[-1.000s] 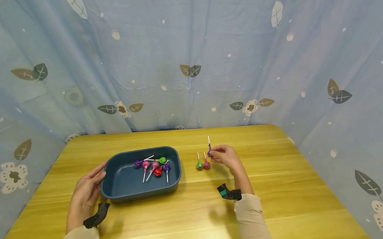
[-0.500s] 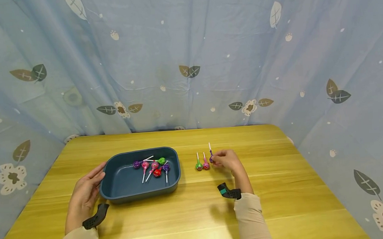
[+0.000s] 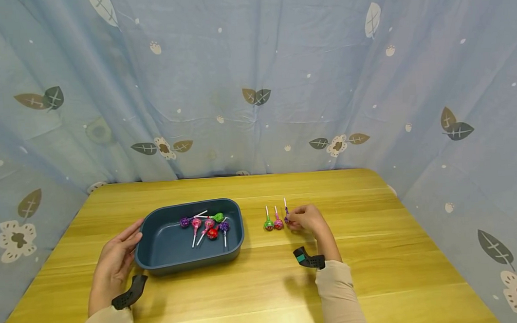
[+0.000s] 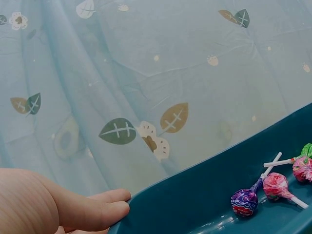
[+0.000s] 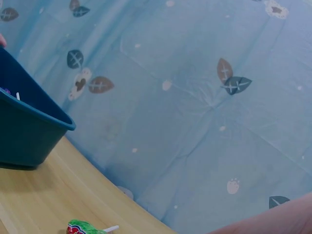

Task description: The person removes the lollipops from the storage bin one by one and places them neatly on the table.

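Light blue fabric curtain [image 3: 252, 49], printed with leaves, flowers and small paw prints, hangs behind and to both sides of a yellowish wood-grain worktop [image 3: 387, 272]. Toward eight o'clock on it sits a dark teal rectangular tray [image 3: 159, 242] with rounded corners and raised walls. At the tray's nine o'clock end, a person's left hand [image 3: 114, 259] rests with extended fingers, their tips touching the rim.

Six round, shiny-wrapped lollipops on white sticks lie loosely in the tray, from its middle out toward three o'clock: one purple [image 3: 185, 222], two pink [image 3: 196, 224] [image 3: 209, 224], one lime green [image 3: 218, 217], one red [image 3: 212, 233] and another purple [image 3: 224, 226].

Outside the tray, off its three o'clock end, a bright green-wrapped lollipop [image 3: 268, 225] and a pink-wrapped lollipop [image 3: 278, 224] lie side by side, sticks pointing to twelve o'clock. Just beside the pink one, on its three o'clock side, the person's right hand [image 3: 310, 220] pinches a purple-wrapped lollipop [image 3: 287, 211] near its round end, the white stick also pointing to twelve; fingers partly hide the candy, and whether it touches the worktop cannot be told. Both arms wear beige sleeves [image 3: 341, 296] and black wrist devices [image 3: 309, 260].
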`<state>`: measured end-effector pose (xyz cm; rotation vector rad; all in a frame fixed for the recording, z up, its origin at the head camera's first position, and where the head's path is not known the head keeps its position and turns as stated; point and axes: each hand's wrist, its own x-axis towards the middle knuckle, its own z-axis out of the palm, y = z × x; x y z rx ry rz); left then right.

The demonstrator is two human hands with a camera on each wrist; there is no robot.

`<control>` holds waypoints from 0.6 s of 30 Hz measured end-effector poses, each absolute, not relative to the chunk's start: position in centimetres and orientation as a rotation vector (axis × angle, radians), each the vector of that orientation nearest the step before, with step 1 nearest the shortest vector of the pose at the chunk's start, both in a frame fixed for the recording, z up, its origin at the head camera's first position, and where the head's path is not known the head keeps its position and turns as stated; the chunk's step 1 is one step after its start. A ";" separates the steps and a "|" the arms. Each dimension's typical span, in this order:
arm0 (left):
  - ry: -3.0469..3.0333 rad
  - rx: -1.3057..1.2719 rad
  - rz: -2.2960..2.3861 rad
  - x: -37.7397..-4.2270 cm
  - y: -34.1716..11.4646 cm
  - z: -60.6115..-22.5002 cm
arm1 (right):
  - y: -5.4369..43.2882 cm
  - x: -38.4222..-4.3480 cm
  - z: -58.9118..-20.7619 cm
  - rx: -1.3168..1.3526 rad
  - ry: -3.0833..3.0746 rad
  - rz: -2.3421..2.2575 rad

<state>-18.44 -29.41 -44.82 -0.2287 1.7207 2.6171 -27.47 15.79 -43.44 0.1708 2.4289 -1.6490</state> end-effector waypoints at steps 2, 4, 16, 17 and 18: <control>1.719 -0.232 2.617 -18.5 -29.4 -44.8 | 15.8 -27.4 -43.5 0.171 2.439 -1.631; 1.722 -0.231 2.613 -18.5 -29.4 -44.8 | 15.8 -27.4 -43.6 0.182 2.448 -1.611; 1.722 -0.228 2.610 -18.4 -29.5 -44.8 | 15.8 -27.5 -44.2 0.214 2.491 -1.515; 1.722 -0.228 2.609 -18.4 -29.5 -44.8 | 15.8 -27.5 -44.3 0.218 2.492 -1.512; 1.724 -0.228 2.607 -18.4 -29.5 -44.8 | 15.8 -27.6 -44.3 0.225 2.491 -1.514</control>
